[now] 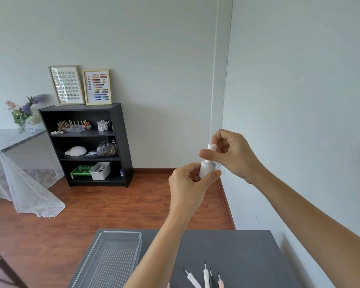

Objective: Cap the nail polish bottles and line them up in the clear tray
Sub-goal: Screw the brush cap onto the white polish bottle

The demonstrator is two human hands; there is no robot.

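I hold a white nail polish bottle (205, 169) up in the air in front of me. My left hand (188, 187) grips its body from below. My right hand (232, 154) pinches the white cap (211, 146) on top of the bottle between thumb and fingers. The clear tray (110, 260) lies on the dark grey table (241, 252) at the lower left, with nothing in it. Several cap brushes (206, 276) lie on the table near the bottom edge, bristles pointing away from me.
A black shelf unit (116, 142) stands against the far wall with more bottles, a lamp and bins. A lace-covered table (6, 142) with flowers is at the left. A wall runs close along the right. Wooden floor lies beyond the table.
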